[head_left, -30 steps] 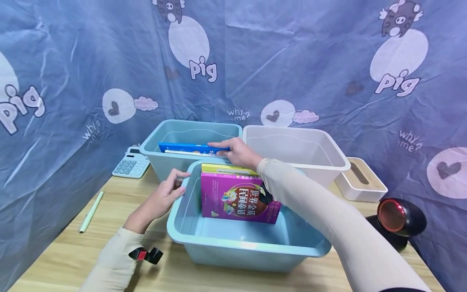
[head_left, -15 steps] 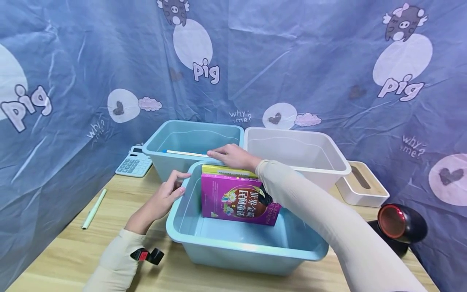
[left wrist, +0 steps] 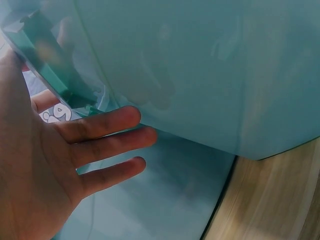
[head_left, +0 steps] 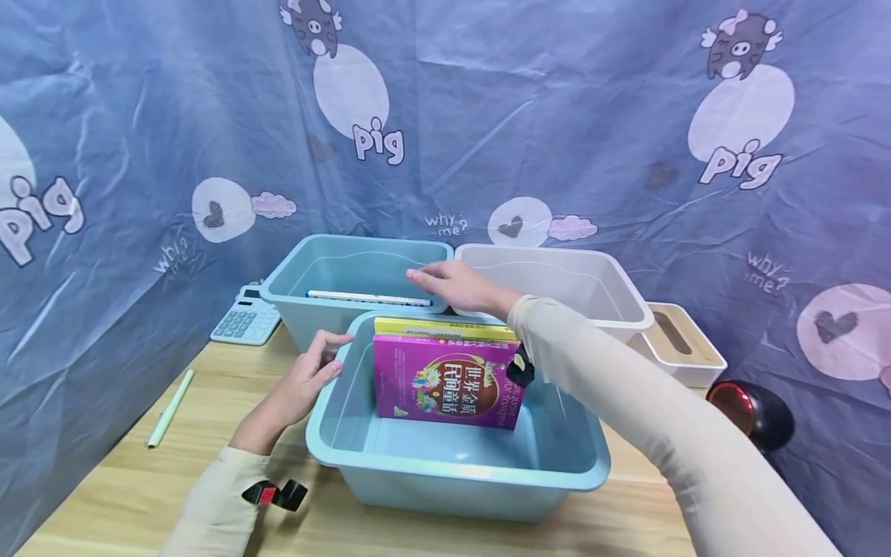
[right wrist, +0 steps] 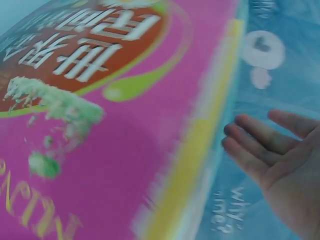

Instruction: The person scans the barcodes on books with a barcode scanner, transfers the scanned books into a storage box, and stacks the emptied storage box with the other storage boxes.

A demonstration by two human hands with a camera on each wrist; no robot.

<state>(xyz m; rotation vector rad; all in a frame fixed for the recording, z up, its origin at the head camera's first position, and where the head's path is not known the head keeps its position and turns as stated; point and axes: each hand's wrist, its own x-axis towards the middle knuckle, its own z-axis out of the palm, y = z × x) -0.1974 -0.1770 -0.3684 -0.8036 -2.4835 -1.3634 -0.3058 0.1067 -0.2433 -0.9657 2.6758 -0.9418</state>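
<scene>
In the head view, my left hand [head_left: 302, 384] touches the left rim of the front blue bin [head_left: 459, 472]. Its three visible lower fingers stretch out straight along the bin's outside in the left wrist view. A purple storybook [head_left: 445, 379] stands in that bin, with a yellow book [head_left: 445, 326] behind it. My right hand [head_left: 462, 286] hovers with extended fingers over the right end of the rear blue bin [head_left: 376, 246], holding nothing. Only the pale top edge of a book [head_left: 369, 299] shows inside the rear bin, near its front wall.
A white bin [head_left: 557, 255] adjoins the rear blue bin on its right. A calculator [head_left: 245, 317] and a light green pen [head_left: 170, 408] lie on the left. To the right are a tissue box [head_left: 685, 348] and a black rounded device [head_left: 755, 414].
The blue book has gone down into the rear bin, leaving just its top edge visible. My right hand has let go of it and risen slightly. The left hand stays at the rim.
</scene>
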